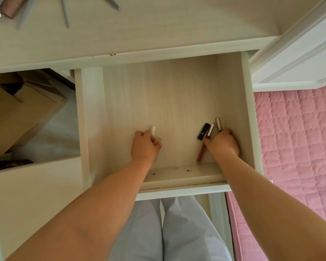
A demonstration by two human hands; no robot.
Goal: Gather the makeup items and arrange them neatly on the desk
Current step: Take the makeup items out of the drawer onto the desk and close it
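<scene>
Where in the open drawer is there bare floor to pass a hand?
Bare: the drawer floor's whole back half, and the strip between the left hand and right hand. Crowded: the front right, where the black tube and red tube lie.

Head camera, single view, faces steeply down, close over open drawer [249, 110].

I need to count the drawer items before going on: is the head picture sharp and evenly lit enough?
Head view: soft daylight, no glare; wide-angle bends the desk edge; drawer floor evenly lit; black tube and red tube readable, right hand hides others; white tube by left hand slightly soft.
</scene>
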